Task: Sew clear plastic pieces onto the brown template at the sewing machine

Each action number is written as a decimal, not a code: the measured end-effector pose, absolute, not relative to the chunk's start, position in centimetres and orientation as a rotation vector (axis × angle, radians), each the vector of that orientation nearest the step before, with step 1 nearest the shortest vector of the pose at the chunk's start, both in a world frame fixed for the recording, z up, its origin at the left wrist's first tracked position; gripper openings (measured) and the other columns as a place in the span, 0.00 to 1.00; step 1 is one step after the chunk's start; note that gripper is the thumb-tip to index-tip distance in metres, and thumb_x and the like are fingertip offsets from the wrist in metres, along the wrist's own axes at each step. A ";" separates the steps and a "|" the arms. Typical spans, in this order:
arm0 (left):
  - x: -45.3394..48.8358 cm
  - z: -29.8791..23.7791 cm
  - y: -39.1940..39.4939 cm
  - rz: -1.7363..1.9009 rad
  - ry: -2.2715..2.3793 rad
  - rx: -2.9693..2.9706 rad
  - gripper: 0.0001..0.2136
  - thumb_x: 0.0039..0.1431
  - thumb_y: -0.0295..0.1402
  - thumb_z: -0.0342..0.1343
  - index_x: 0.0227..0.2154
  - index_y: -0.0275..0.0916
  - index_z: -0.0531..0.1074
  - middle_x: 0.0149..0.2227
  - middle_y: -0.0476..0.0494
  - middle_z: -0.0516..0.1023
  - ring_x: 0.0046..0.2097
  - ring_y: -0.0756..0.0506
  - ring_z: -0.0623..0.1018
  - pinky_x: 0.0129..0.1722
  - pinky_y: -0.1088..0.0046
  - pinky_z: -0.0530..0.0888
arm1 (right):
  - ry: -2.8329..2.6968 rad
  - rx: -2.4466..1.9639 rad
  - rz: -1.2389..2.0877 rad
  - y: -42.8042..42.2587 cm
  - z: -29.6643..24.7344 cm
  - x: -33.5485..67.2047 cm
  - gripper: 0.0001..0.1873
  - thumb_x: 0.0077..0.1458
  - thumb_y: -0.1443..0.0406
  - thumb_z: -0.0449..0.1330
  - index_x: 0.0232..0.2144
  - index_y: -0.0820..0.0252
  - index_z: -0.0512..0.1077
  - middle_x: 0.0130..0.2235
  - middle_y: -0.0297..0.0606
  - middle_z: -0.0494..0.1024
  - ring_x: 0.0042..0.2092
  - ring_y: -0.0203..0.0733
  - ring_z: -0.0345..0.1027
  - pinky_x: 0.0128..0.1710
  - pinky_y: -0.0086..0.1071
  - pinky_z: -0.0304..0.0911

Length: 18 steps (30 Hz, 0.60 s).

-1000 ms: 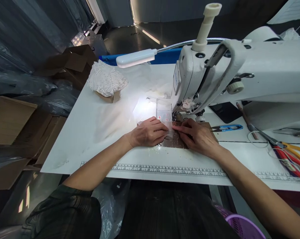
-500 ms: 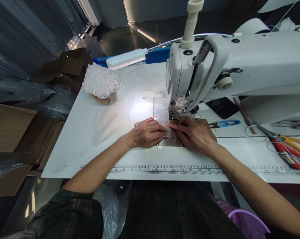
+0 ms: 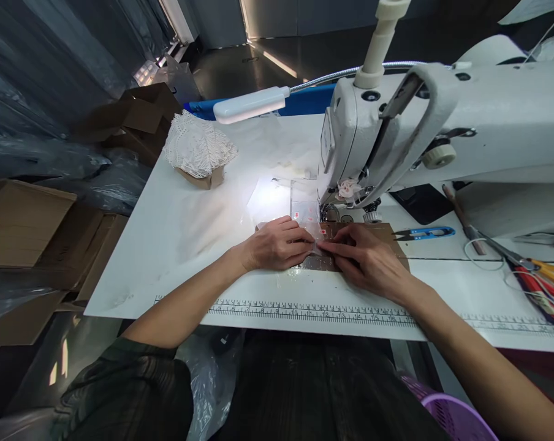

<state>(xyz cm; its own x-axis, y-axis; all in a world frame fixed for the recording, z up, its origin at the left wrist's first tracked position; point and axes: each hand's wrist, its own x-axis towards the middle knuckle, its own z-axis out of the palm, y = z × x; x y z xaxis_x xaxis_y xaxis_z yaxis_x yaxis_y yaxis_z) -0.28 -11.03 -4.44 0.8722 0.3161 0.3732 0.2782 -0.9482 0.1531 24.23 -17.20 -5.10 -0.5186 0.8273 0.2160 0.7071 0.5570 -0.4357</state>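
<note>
My left hand [image 3: 284, 246] is closed, fingers together and curled, with the edge of a small piece of sheer white fabric [image 3: 315, 230] at its tips. From the other side, my right hand [image 3: 369, 260] has its index fingertip on the same fabric and its other fingers bent; it looks like a pinch, with the thumb partly hidden. Below the fabric lies a brown board [image 3: 394, 242] with a clear, shiny strip [image 3: 318, 263]. Small red marks show on the clear guide sheet behind my fingers. Just beyond is the presser foot area of a white sewing machine [image 3: 345, 141].
Blue thread snips [image 3: 426, 233] lie right of the board, with orange-handled scissors [image 3: 550, 269] farther right. White lace [image 3: 198, 144] sits on a small box at the back left. A lamp [image 3: 252, 105] reaches over the table. A ruler strip [image 3: 304, 311] runs along the front edge.
The view has swung slightly, so the scene sits farther right. My right index fingertip has slid a little toward me along the fabric, and a red mark now shows above it.
</note>
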 end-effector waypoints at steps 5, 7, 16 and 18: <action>-0.4 -4.4 -11.1 0.613 0.470 2.938 0.07 0.63 0.33 0.52 0.36 0.42 0.75 0.42 0.47 0.80 0.36 0.48 0.75 0.38 0.66 0.67 | -2.423 -1.294 0.323 -17.4 -5.0 23.6 0.18 0.59 0.65 0.54 0.50 0.49 0.76 0.47 0.46 0.71 0.47 0.49 0.68 0.40 0.39 0.70; -0.6 -4.3 -11.0 0.680 0.490 2.930 0.09 0.61 0.39 0.54 0.37 0.41 0.75 0.43 0.44 0.80 0.37 0.47 0.75 0.38 0.65 0.67 | -2.412 -1.302 0.320 -17.5 -4.9 23.6 0.18 0.59 0.65 0.54 0.49 0.49 0.76 0.47 0.46 0.71 0.48 0.48 0.68 0.39 0.39 0.70; -1.0 -3.8 -10.4 0.696 0.660 2.967 0.20 0.60 0.48 0.53 0.45 0.36 0.71 0.50 0.37 0.77 0.40 0.42 0.75 0.38 0.62 0.67 | -2.393 -1.248 0.297 -17.4 -5.4 23.7 0.18 0.60 0.65 0.53 0.50 0.50 0.76 0.47 0.45 0.69 0.47 0.46 0.68 0.39 0.38 0.70; -0.9 -4.0 -10.4 0.668 0.638 2.964 0.20 0.61 0.47 0.53 0.46 0.34 0.71 0.51 0.36 0.76 0.42 0.42 0.75 0.39 0.61 0.68 | -2.392 -1.234 0.276 -17.3 -5.4 23.7 0.18 0.60 0.65 0.53 0.49 0.50 0.76 0.47 0.45 0.69 0.47 0.46 0.68 0.39 0.37 0.70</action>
